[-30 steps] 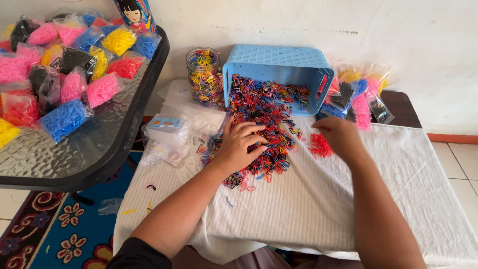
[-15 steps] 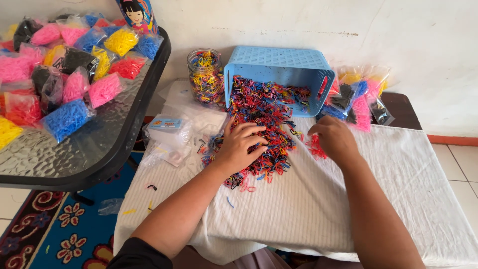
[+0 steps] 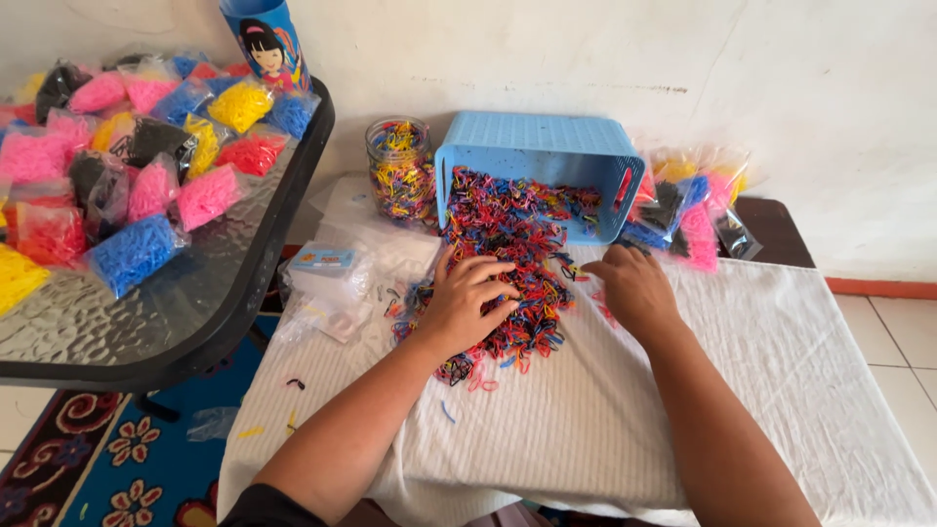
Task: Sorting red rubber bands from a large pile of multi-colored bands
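Note:
A heap of small mixed-colour rubber bands spills from a tipped light-blue plastic basket onto a white cloth. My left hand lies palm down on the near left part of the heap, fingers spread over the bands. At the heap's right edge my right hand rests palm down on the cloth, fingers curled toward the bands. Whether it holds any bands is hidden under the palm.
A glass jar of bands stands left of the basket. Clear plastic bags lie at the cloth's left. Filled colour packets sit right of the basket. A round glass table at left carries several bagged bands and a blue cup.
My right hand has moved left and down from the small red clump toward the heap's edge, covering it. My left hand has stayed on the heap.

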